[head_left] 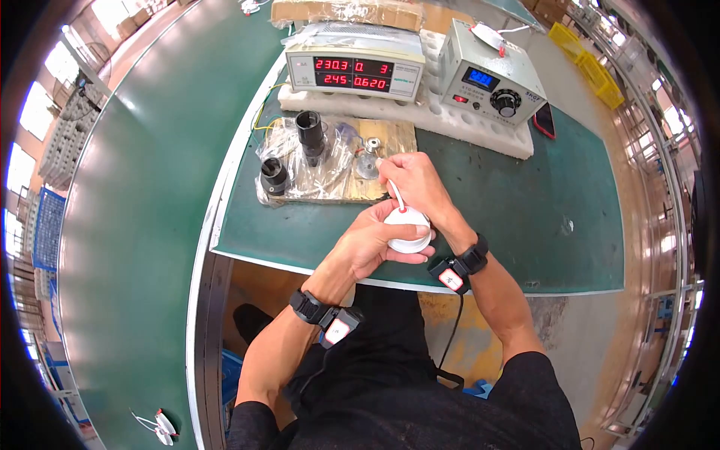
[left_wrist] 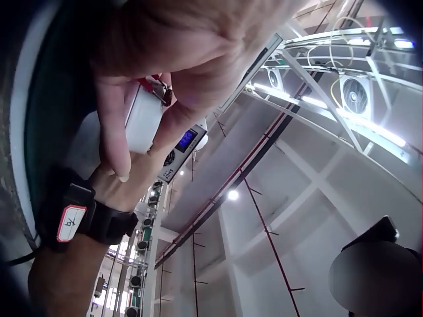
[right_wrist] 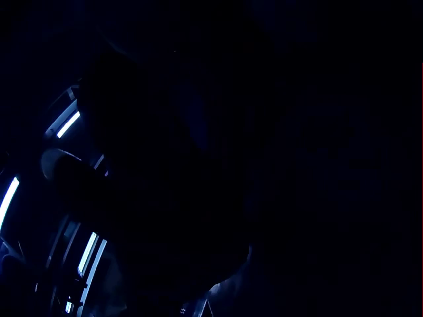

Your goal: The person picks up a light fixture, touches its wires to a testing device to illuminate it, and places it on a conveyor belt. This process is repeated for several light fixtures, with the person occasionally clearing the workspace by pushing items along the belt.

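Observation:
My left hand (head_left: 366,241) holds a round white lamp (head_left: 409,245) near the table's front edge, thumb across its face and fingers beneath. From a red spot on the lamp's far rim rises a short white cable (head_left: 397,195). My right hand (head_left: 418,184) pinches this cable toward its far end, fingertips close beside the metal contact (head_left: 367,166) on the wooden board. In the left wrist view, the white lamp (left_wrist: 144,122) shows partly between the fingers, with red clips (left_wrist: 157,89) at its top. The right wrist view is nearly black.
Two black sockets (head_left: 309,133) stand on the plastic-wrapped board (head_left: 345,193). Behind it, a red-digit power meter (head_left: 352,75) and a dial-fitted supply box (head_left: 491,82) rest on white foam (head_left: 465,129). A phone (head_left: 544,121) lies right. Another lamp (head_left: 163,427) sits on the left green bench (head_left: 142,247).

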### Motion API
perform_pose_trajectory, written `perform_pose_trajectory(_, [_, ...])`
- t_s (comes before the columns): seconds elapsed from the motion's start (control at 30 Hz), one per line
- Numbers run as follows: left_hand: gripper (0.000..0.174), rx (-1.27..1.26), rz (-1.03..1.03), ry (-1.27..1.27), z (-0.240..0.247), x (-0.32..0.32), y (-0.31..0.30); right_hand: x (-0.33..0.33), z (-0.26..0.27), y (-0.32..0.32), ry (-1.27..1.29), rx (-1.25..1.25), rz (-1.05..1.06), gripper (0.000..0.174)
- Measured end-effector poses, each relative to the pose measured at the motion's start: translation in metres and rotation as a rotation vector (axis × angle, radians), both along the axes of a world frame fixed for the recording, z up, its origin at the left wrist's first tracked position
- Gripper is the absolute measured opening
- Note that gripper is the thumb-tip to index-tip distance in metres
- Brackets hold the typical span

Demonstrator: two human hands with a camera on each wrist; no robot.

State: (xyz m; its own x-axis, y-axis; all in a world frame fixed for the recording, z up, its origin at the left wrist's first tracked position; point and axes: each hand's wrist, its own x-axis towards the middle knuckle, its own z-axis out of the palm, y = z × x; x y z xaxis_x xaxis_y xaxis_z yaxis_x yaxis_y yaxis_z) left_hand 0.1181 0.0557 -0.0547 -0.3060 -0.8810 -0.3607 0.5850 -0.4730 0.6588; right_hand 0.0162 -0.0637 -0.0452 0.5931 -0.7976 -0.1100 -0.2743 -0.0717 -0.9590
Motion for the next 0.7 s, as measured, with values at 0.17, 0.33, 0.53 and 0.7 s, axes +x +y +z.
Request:
perform_pose_trajectory(0.17, [0.042, 0.060, -0.068, -0.004, 0.013, 0.006, 0.002, 0.002, -0.005, -0.001, 0.002, 0.008, -0.019, 0.035])
perform_pose_trajectory(0.33, [0.042, 0.060, -0.088, -0.017, 0.014, 0.006, 0.001, 0.001, -0.005, 0.000, -0.002, -0.012, -0.022, 0.037])
perform_pose_trajectory(0.53, [0.041, 0.034, -0.062, 0.002, 0.013, 0.005, 0.002, 0.001, -0.003, 0.000, 0.031, -0.025, -0.035, 0.036])
perform_pose_trajectory(0.7, [0.042, 0.022, -0.072, 0.025, 0.010, 0.005, 0.000, 0.001, -0.005, -0.001, 0.019, -0.034, -0.035, 0.036])
